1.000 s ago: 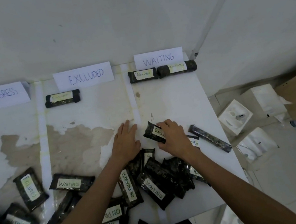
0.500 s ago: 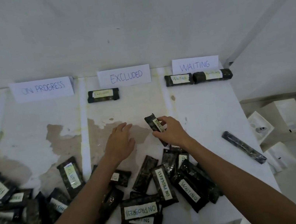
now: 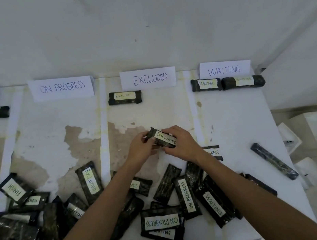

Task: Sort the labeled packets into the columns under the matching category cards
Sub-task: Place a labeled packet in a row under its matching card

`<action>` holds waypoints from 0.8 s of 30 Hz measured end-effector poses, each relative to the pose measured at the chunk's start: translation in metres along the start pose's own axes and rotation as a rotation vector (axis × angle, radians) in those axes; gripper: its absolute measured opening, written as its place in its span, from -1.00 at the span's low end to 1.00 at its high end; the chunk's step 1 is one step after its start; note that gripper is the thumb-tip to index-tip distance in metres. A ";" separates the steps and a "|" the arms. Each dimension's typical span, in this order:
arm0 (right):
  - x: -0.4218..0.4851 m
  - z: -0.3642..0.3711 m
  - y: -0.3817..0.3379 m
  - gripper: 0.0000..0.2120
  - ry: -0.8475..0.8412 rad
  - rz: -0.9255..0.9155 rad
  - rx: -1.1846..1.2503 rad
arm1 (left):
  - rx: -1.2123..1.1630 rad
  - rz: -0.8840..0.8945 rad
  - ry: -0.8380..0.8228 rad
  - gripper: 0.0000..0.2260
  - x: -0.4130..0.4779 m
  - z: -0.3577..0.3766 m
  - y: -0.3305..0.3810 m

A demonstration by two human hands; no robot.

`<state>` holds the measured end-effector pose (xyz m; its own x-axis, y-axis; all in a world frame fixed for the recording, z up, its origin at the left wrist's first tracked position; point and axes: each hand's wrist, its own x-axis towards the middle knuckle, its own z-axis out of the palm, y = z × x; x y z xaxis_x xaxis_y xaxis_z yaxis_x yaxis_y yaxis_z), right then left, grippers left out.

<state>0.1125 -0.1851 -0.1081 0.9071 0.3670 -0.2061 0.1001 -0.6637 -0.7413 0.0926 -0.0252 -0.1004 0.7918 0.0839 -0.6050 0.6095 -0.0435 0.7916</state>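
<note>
Hands work together: left hand [image 3: 139,150] and right hand [image 3: 182,147] both pinch the EXCLUDED packet [image 3: 163,138] over the middle of the table [image 3: 237,128]. Next it should go toward 12 o'clock, under the EXCLUDED card [image 3: 148,79], beside the sorted packet [image 3: 124,97] lying there.
</note>
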 end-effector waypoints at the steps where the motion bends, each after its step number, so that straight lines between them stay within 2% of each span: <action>1: 0.001 -0.001 0.000 -0.45 -0.008 -0.012 -0.022 | 0.011 0.005 0.009 -0.71 0.001 -0.001 0.000; 4: 0.009 -0.007 0.002 -0.43 -0.039 -0.030 -0.101 | 0.148 0.057 0.047 -0.69 0.006 -0.004 0.002; 10: 0.048 -0.032 0.009 -0.47 -0.034 -0.009 -0.312 | 0.696 0.347 0.201 -0.55 0.031 -0.032 -0.001; 13: 0.077 -0.040 0.012 -0.49 -0.025 -0.011 -0.354 | 0.898 0.395 0.254 -0.49 0.047 -0.045 -0.005; 24: 0.158 -0.028 0.025 -0.51 0.014 -0.038 -0.373 | 1.062 0.471 0.277 -0.50 0.092 -0.049 -0.021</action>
<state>0.2696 -0.1624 -0.1413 0.9053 0.3883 -0.1720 0.2734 -0.8427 -0.4638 0.1503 0.0324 -0.1681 0.9903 0.0450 -0.1316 0.0929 -0.9180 0.3855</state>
